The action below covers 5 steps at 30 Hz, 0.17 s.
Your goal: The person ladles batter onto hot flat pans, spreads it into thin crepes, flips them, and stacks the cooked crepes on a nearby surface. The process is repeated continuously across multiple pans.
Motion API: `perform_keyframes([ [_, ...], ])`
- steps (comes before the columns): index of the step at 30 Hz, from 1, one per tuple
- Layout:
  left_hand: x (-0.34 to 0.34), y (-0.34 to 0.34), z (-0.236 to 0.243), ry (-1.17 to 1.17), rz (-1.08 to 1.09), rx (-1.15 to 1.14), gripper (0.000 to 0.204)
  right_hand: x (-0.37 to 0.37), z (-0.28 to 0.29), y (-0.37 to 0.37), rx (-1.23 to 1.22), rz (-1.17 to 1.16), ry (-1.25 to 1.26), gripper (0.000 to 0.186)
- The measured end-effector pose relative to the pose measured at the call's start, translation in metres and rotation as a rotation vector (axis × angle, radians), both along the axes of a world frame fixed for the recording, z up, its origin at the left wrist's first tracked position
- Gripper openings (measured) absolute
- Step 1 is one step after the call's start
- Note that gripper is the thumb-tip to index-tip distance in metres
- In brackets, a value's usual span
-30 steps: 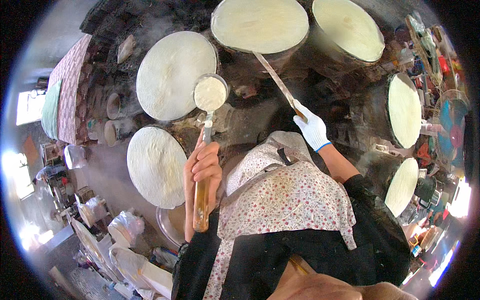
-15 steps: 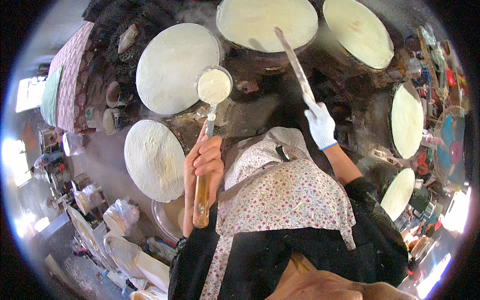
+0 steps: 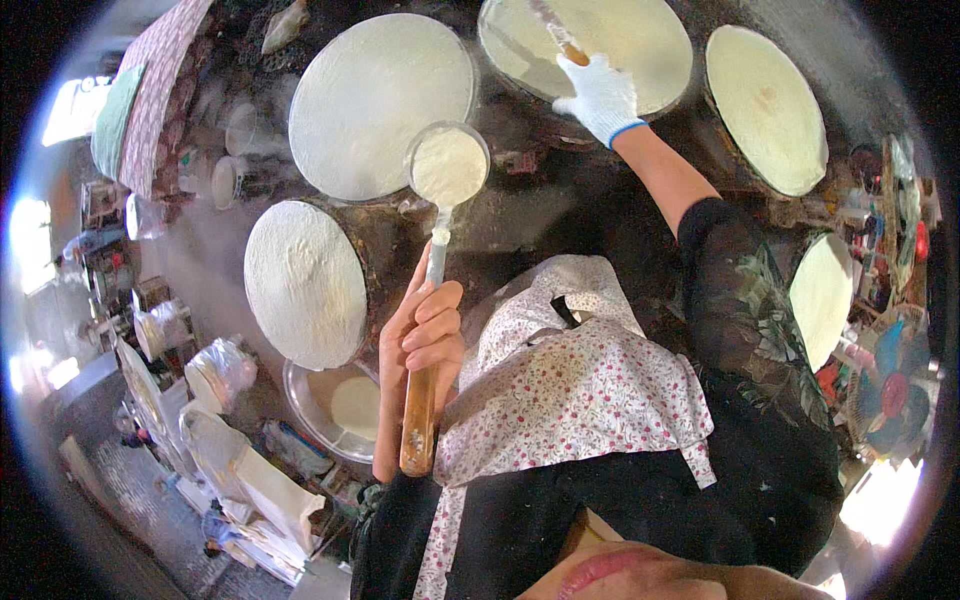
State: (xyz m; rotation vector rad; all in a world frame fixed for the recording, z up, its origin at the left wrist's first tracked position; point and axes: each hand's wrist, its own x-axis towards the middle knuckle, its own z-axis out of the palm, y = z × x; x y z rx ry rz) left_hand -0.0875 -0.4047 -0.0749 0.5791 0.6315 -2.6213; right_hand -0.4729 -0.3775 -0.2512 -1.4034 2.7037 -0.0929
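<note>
My left hand is wrapped round the wooden handle of a ladle, held upright in front of me. Pale, thick batter fills its round bowl, which overlaps the near edge of a large white round. In a white glove with a blue cuff, my right hand grips a long, narrow spatula with batter smeared on its blade. The spatula lies over the far pale round; whether it touches the surface I cannot tell. The glove hides part of its handle.
More pale rounds sit about me: one at near left, one at far right and one at right. A metal basin with pale contents stands beside my left forearm. A fan is at the right edge.
My right hand has reached forward, carrying the spatula across the far round. My left hand still holds the filled ladle upright. The whole view has shifted, showing more of the basin.
</note>
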Motion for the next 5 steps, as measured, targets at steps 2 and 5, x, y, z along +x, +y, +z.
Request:
perform_keyframes([
  [2, 0.001, 0.001, 0.001, 0.012, 0.024, -0.019, 0.048, -0.007, -0.006, 0.000, -0.026, -0.091, -0.037, 0.074],
  [5, 0.007, 0.001, 0.002, 0.079, 0.052, -0.051, 0.051, 0.002, -0.015, 0.000, 0.088, -0.046, 0.071, 0.076],
])
